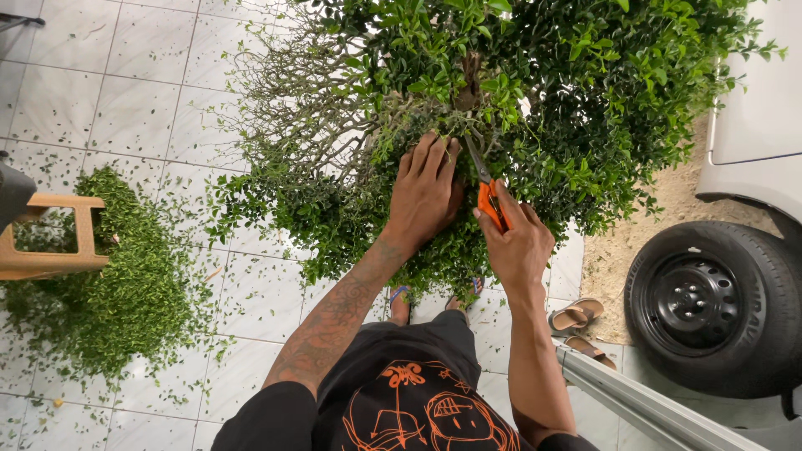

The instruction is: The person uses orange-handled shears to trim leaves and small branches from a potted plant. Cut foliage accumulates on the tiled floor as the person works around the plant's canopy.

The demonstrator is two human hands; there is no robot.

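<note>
Shrub (535, 92) dense, leafy, perhaps half-bare leftward

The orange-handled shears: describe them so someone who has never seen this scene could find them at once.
Start at the big leafy shrub filling the top of the head view. At its lower edge two hands work side by side; the shears are in the right hand. Their bright orange handles and thin dark blades stand out against the green.
</note>
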